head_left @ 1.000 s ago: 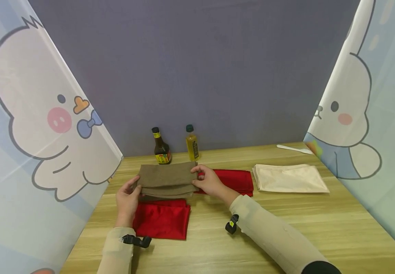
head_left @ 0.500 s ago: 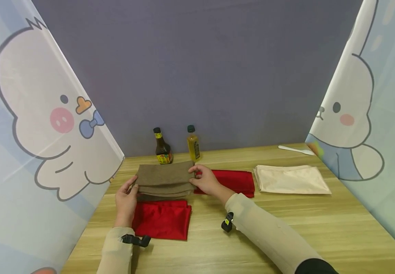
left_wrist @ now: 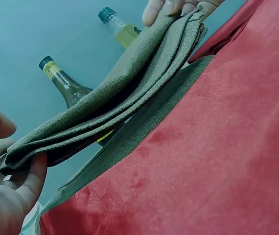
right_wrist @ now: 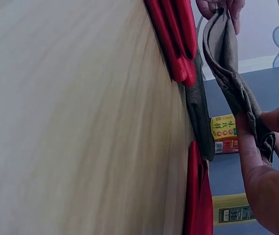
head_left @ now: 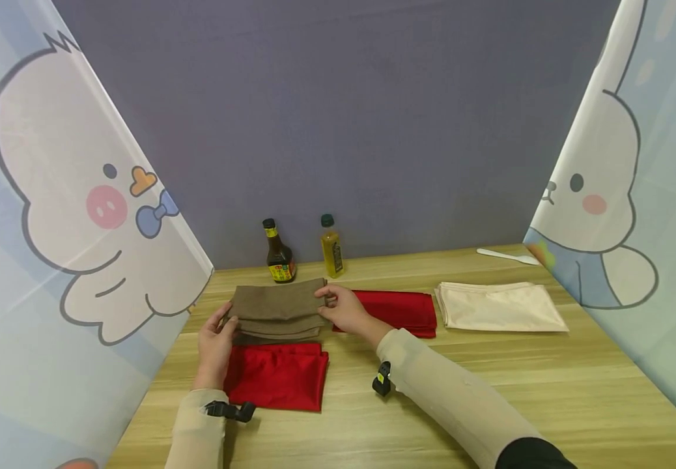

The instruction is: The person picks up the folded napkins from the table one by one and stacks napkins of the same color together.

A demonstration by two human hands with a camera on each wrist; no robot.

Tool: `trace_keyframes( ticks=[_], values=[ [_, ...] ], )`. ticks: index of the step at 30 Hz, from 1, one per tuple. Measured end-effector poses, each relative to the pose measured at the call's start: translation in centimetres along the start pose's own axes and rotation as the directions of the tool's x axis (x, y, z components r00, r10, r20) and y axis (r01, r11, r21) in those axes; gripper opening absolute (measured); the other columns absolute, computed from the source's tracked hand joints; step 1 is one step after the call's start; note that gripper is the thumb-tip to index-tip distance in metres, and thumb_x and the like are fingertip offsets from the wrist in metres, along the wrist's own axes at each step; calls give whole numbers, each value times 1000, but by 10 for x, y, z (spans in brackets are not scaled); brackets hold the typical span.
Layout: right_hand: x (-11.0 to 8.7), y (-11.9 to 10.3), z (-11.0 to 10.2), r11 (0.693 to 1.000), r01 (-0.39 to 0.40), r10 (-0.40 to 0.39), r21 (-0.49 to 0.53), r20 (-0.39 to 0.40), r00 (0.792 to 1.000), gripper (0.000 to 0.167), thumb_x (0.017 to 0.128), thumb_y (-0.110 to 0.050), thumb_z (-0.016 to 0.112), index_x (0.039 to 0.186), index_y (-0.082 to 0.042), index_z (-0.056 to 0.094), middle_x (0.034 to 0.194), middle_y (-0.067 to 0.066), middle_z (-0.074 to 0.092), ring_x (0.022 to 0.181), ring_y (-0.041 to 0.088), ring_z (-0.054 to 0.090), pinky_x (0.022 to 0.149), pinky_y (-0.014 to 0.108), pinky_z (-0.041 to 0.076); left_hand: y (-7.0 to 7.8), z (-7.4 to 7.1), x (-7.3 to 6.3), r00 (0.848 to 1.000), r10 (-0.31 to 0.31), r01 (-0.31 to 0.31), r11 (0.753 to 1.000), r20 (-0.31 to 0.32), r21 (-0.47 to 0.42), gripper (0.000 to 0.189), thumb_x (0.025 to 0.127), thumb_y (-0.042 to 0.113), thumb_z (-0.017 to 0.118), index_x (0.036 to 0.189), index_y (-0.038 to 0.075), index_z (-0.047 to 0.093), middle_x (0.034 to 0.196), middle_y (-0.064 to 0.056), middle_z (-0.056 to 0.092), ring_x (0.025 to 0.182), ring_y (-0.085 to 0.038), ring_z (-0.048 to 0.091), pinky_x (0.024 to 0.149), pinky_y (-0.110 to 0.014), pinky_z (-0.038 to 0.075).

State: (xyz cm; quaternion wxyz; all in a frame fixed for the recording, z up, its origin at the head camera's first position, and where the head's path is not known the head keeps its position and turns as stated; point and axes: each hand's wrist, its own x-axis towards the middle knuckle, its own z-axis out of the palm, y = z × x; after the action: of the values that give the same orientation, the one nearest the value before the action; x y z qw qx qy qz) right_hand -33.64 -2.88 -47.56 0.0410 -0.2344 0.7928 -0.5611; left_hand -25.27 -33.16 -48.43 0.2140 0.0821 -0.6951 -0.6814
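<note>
A folded brown cloth point(head_left: 279, 301) is held by its two ends, one in each hand. My left hand point(head_left: 215, 348) pinches its left end between thumb and fingers, while my right hand point(head_left: 350, 312) pinches the right end. In the left wrist view its stacked layers show along the near edge. Below it lies another brown cloth point(right_wrist: 198, 112), apart from the held one in the right wrist view and mostly hidden from the head. A folded red cloth point(head_left: 276, 381) lies in front, nearest my left forearm. Behind my right hand lies a second folded red cloth point(head_left: 399, 311).
A dark sauce bottle point(head_left: 281, 257) and a yellow oil bottle point(head_left: 332, 251) stand behind the cloths, near the grey back wall. Farther right lies a folded cream cloth point(head_left: 499, 307), with a white plastic utensil point(head_left: 507, 256) behind it. Printed panels flank the wooden table point(head_left: 432, 417).
My right hand has moved left with its end of the brown cloth, which now sits slightly farther left and a little lower. The left hand has hardly moved and both grips stay.
</note>
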Motion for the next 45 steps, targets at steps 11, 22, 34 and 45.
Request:
trace_keyframes(
  ticks=[11,22,34,45],
  values=[
    [9,6,16,999,-15,17,-41,35,999,35,95,-3,74,130,-5,69,123,10,66,98,18,61,78,33,53,-2,-8,2,999,-35,35,999,0,25,47,108,1,51,155,0,48,157,-18,45,107,-3,59,79,-14,52],
    [16,5,29,999,-23,25,-49,42,999,33,96,-1,71,129,-5,69,102,4,62,80,13,50,66,27,45,3,-14,3,999,-50,50,999,-9,5,48,106,-2,52,154,-2,47,154,-22,45,103,0,61,80,-14,53],
    [20,5,32,992,-76,78,-96,15,997,31,95,-1,72,126,-7,70,109,7,64,86,17,52,72,32,47,-8,-20,8,997,-49,46,998,52,53,55,105,-5,54,158,-3,40,154,-24,43,99,3,59,82,-13,52],
    [21,6,31,970,-40,44,-240,11,999,23,91,-5,78,113,-11,73,98,0,60,88,17,53,77,34,50,-17,-29,13,991,-61,34,975,117,221,73,101,-5,63,164,-2,26,165,-23,31,132,-27,50,83,-9,49]
  ],
)
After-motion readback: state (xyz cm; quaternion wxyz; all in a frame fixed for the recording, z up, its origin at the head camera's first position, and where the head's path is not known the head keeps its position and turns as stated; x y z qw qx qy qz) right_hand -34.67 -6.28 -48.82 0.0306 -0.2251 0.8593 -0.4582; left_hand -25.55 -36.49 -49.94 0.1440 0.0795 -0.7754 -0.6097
